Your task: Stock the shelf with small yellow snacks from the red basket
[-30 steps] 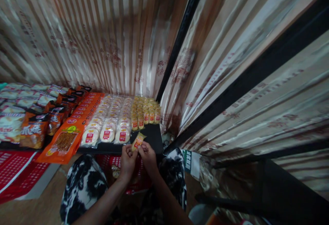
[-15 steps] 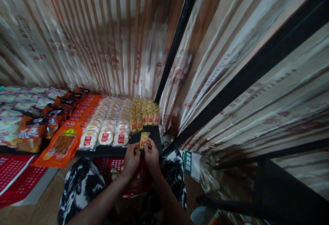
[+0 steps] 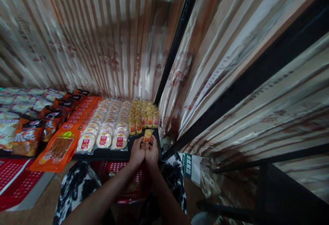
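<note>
Packet point(image 3: 147, 135) gripped low by closed left hand point(image 3: 138, 152) and right hand point(image 3: 151, 152), just nearer than the yellow rows point(image 3: 144, 120) on the black bench point(image 3: 108, 155); probably light, crushable, slippery-wrapped, best held gently by wrapper edges. Left of those rows, round white snacks point(image 3: 103, 139).

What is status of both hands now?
Left hand and right hand together at small yellow packet. Packet above black shelf. Nothing blocking visible.

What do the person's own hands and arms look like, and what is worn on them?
The left hand and right hand are bare, without gloves. No sleeves show on the visible forearms, and no watch or bracelet is visible. The picture is too dim to rule out small rings.
</note>
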A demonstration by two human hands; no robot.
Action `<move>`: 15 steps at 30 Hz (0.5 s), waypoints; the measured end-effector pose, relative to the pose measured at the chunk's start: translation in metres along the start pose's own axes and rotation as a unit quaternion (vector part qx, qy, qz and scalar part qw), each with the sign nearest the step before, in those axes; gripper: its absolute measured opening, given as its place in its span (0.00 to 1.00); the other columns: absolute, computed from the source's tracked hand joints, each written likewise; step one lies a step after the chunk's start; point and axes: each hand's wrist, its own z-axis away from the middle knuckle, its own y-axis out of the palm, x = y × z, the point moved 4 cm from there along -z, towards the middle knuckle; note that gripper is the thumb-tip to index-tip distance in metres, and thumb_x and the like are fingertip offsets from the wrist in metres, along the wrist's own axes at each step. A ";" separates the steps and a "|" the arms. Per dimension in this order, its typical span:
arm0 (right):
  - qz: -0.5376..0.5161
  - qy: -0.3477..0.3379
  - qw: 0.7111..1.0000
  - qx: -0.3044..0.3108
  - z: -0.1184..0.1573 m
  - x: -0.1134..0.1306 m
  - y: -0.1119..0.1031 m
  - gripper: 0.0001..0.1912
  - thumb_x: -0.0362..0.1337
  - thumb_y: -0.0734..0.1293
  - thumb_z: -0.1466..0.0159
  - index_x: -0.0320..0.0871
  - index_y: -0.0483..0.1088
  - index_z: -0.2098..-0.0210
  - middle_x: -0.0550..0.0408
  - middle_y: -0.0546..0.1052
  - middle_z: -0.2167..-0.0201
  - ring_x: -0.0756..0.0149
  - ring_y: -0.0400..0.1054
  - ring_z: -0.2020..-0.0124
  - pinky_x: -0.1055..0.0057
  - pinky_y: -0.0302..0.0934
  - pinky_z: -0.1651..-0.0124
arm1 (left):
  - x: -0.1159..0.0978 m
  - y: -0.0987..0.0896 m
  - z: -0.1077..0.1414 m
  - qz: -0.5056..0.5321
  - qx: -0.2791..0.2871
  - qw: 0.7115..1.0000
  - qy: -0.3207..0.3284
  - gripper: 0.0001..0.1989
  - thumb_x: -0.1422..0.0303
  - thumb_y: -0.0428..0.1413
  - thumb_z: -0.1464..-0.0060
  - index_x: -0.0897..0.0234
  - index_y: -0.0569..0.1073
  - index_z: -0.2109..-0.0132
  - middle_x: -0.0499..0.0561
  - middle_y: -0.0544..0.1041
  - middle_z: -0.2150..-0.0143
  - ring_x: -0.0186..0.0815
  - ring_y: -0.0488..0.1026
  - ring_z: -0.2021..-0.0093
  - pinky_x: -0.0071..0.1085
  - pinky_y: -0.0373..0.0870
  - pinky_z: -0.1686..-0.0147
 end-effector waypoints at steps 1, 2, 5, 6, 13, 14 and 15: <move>-0.005 0.009 1.000 -0.004 -0.001 0.000 0.000 0.25 0.37 0.58 0.42 0.39 0.61 0.46 0.43 0.72 0.51 0.60 0.67 0.51 0.60 0.61 0.48 | -0.001 0.001 -0.002 0.000 0.002 1.000 -0.006 0.17 0.76 0.48 0.52 0.66 0.73 0.55 0.56 0.73 0.56 0.37 0.71 0.56 0.35 0.64 0.50; -0.010 0.016 1.000 -0.009 -0.003 0.000 0.001 0.24 0.37 0.58 0.43 0.39 0.61 0.46 0.43 0.71 0.51 0.60 0.67 0.51 0.60 0.61 0.48 | -0.002 0.002 -0.003 0.001 0.002 1.000 -0.012 0.17 0.76 0.48 0.52 0.66 0.73 0.55 0.56 0.74 0.56 0.38 0.71 0.55 0.35 0.64 0.49; -0.023 0.019 1.000 -0.012 -0.007 0.000 0.002 0.23 0.35 0.59 0.45 0.41 0.62 0.49 0.44 0.72 0.52 0.62 0.67 0.51 0.62 0.61 0.49 | -0.005 0.005 -0.007 0.007 0.002 1.000 -0.023 0.17 0.75 0.48 0.51 0.66 0.71 0.54 0.57 0.74 0.53 0.39 0.70 0.52 0.36 0.62 0.47; -0.028 0.018 0.999 -0.009 -0.008 0.000 0.003 0.23 0.35 0.60 0.45 0.41 0.62 0.50 0.45 0.72 0.53 0.62 0.68 0.52 0.63 0.62 0.50 | -0.006 0.006 -0.008 0.009 0.004 1.000 -0.024 0.17 0.74 0.48 0.51 0.66 0.71 0.54 0.57 0.74 0.53 0.39 0.70 0.52 0.36 0.62 0.47; -0.043 0.030 0.999 0.007 -0.020 -0.004 0.008 0.23 0.36 0.61 0.46 0.42 0.61 0.49 0.46 0.72 0.52 0.63 0.70 0.56 0.64 0.63 0.53 | -0.012 0.012 -0.017 -0.005 -0.005 0.999 -0.031 0.16 0.73 0.48 0.50 0.66 0.71 0.53 0.58 0.74 0.52 0.40 0.70 0.51 0.35 0.60 0.46; -0.045 0.029 0.999 0.007 -0.021 -0.005 0.009 0.23 0.36 0.61 0.46 0.42 0.61 0.49 0.46 0.72 0.52 0.63 0.70 0.56 0.64 0.63 0.53 | -0.012 0.012 -0.018 -0.008 -0.004 0.999 -0.031 0.17 0.73 0.48 0.50 0.65 0.71 0.53 0.57 0.74 0.52 0.40 0.69 0.50 0.35 0.60 0.46; -0.046 0.027 0.999 0.007 -0.023 -0.006 0.010 0.24 0.36 0.61 0.46 0.43 0.62 0.49 0.46 0.72 0.52 0.63 0.70 0.57 0.65 0.64 0.53 | -0.012 0.013 -0.020 -0.011 -0.001 1.000 -0.029 0.17 0.73 0.48 0.50 0.65 0.71 0.53 0.57 0.74 0.52 0.39 0.69 0.50 0.35 0.60 0.46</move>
